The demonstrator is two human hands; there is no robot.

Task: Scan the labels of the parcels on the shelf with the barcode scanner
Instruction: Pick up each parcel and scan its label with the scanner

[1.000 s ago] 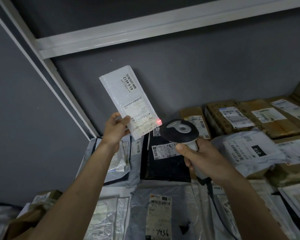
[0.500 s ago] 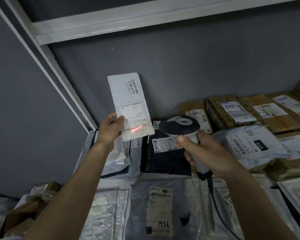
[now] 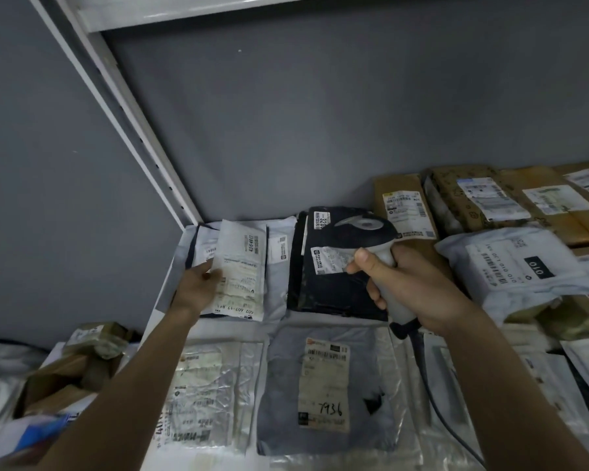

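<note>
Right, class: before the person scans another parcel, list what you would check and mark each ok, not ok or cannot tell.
1. Grey pistol-grip barcode scanner gripped in right hand: ok.
2. White bubble mailer with printed label lying down on the shelf pile: ok.
3. Left hand clear of that mailer: not ok, fingers touching its left edge.
4. Scanner aimed at a label, red beam showing: not ok, no beam visible.
5. Black plastic parcel bag label readable: cannot tell, partly hidden by the scanner.
</note>
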